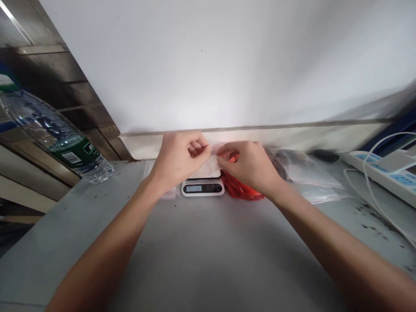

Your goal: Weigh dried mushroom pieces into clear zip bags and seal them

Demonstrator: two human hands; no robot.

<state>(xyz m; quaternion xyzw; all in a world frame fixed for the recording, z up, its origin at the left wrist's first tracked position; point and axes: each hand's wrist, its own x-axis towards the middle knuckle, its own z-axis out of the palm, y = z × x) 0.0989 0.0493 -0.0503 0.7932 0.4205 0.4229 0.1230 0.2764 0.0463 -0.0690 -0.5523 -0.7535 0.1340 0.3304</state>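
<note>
Zip bag: clear, over the digital scale.
Left hand: fingers pinched on the bag's left side.
Right hand: fingers pinched on its right side.
Red packaging: on the surface, just right of the scale.
Water bottle: at the surface's left edge.

Prob. a small workshop or packing corner; exact type of premises unclear. Clues: a grey tabletop at 6 o'clock, w/ dark flecks, esp. around 4, backed by a plain white wall at 12. Compact digital scale, display lit, just off centre toward 6. Clear plastic bags near 3 o'clock, w/ a multi-socket power strip and white cable farther out, approx. 3 too. Part-full water bottle at 9.
</note>
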